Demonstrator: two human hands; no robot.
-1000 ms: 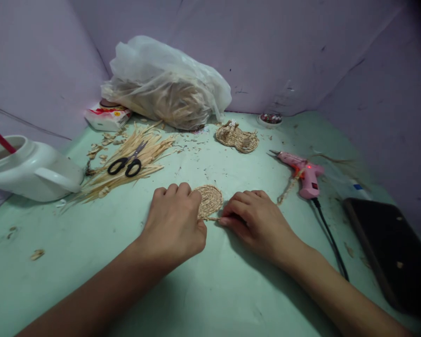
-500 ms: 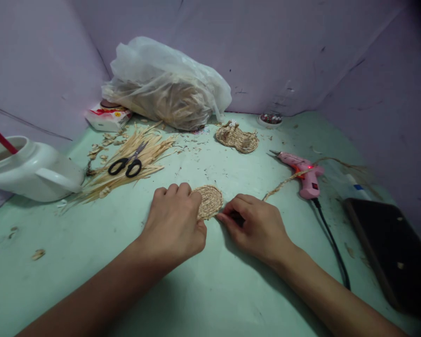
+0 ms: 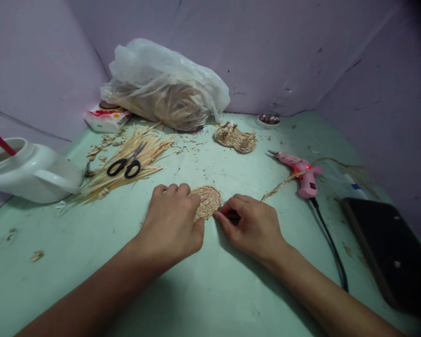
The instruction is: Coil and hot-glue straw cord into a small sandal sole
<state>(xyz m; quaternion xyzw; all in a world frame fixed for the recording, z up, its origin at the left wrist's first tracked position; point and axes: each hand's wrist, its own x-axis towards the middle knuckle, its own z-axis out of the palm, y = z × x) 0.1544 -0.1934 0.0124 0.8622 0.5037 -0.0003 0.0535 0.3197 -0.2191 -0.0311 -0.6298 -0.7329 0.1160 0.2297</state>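
A flat coiled piece of braided straw (image 3: 209, 201) lies on the table near the middle, its left part hidden under my left hand (image 3: 175, 217). The fingers of that hand are closed over the coil, thumb at its near edge. My right hand (image 3: 250, 222) pinches at the coil's right edge, thumb against forefinger. A straw braid (image 3: 279, 187) comes out beyond the right hand and runs up across a pink glue gun (image 3: 298, 168), whose red light is on. What exactly lies between the right fingertips is partly hidden.
Black-handled scissors (image 3: 128, 164) rest on loose straw strips (image 3: 147, 150). Behind stands a plastic bag (image 3: 175, 89) of fibre, with a finished-looking woven straw piece (image 3: 236, 138) before it. A white pot (image 3: 38, 171) is at left, a dark phone-like slab (image 3: 386, 252) at right.
Both hands keep their grip on the coil and braid, with hardly any movement. The whole view has shifted very slightly.
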